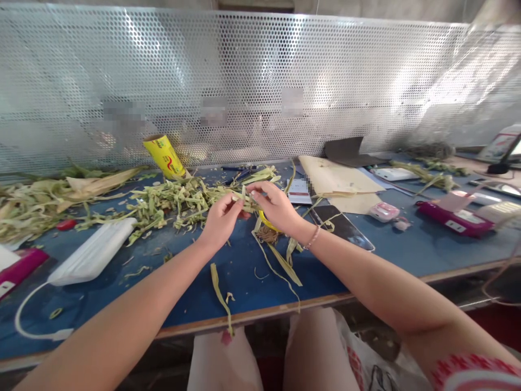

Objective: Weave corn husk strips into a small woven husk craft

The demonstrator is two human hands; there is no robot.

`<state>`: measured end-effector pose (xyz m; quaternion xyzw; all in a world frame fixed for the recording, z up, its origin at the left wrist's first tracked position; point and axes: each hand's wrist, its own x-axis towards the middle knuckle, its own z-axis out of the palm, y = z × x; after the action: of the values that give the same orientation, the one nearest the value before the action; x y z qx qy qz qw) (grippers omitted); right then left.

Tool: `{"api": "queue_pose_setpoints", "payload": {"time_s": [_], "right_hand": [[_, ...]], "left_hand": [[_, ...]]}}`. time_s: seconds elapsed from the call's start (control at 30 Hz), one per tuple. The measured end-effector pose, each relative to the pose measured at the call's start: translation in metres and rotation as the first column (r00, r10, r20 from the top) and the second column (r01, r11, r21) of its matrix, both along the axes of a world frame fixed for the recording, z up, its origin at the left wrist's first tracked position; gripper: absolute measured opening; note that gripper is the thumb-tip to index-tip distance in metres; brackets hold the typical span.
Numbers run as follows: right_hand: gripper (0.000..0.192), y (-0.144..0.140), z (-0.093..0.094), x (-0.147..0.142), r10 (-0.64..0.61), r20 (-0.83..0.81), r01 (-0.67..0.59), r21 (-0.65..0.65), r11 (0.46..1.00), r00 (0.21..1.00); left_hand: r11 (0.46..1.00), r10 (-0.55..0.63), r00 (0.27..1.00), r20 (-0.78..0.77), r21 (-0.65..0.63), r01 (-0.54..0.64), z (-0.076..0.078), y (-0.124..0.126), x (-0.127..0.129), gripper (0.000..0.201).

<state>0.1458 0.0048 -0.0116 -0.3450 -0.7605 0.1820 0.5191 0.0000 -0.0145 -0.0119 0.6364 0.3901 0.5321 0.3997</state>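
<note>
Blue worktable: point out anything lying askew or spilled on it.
A yellow tube leans tilted against the perforated panel. Leaf strips lie scattered across the blue table, and one strip hangs over the front edge. Both hands pinch strips.

- A perforated metal screen (260,81) stands along the back of the blue worktable (407,255).
- A yellow tube (165,156) leans against the screen.
- A white power bank (94,252) with a white cable (24,326) lies on the left.
- A dark phone (344,227) lies face up, near a brown paper envelope (334,178).
- A magenta box (456,217) sits on the right.
- A small red cap (65,224) lies beside the far-left leaf heap (36,201).
</note>
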Motion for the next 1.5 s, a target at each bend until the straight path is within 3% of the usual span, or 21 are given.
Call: {"api": "queue_pose_setpoints", "payload": {"time_s": [0.2,0.5,0.67,0.9,1.13,1.3,1.5], "right_hand": [[0.025,0.0007,0.0025,-0.0009,0.073,-0.082,-0.084,-0.140,0.987,0.994],[0.014,-0.0032,0.0073,0.0015,0.203,-0.125,-0.213,-0.070,0.975,0.971],[0.008,-0.0018,0.0077,0.0022,0.268,-0.198,-0.306,-0.192,0.933,0.943],[0.013,0.0005,0.0054,-0.0004,0.273,-0.325,-0.381,-0.335,0.862,0.905],[0.014,0.0008,0.0065,-0.0007,0.243,-0.310,-0.346,-0.340,0.874,0.919],[0.012,0.0018,0.0039,-0.0003,0.170,-0.287,-0.258,-0.301,0.918,0.943],[0.010,0.0037,0.0010,0.0002,0.122,-0.216,-0.175,-0.246,0.953,0.969]], "left_hand": [[1.000,-0.011,1.000,0.012,-0.007,0.011,0.0023,-0.0023,0.0005,0.013],[0.994,-0.021,0.986,0.168,-0.098,0.038,0.0006,0.0010,0.0021,0.011],[0.990,-0.043,0.978,0.205,-0.122,0.069,0.0043,-0.0022,0.0028,0.012],[0.992,-0.083,0.981,0.173,-0.081,0.098,0.0038,-0.0022,0.0015,0.008],[0.990,-0.087,0.965,0.249,-0.089,0.112,0.0037,-0.0018,0.0029,0.003],[0.992,0.018,0.958,0.287,-0.122,0.018,0.0066,-0.0049,0.0052,0.017],[0.985,0.096,0.939,0.329,-0.168,-0.042,0.0090,-0.0058,0.0070,0.011]]}}
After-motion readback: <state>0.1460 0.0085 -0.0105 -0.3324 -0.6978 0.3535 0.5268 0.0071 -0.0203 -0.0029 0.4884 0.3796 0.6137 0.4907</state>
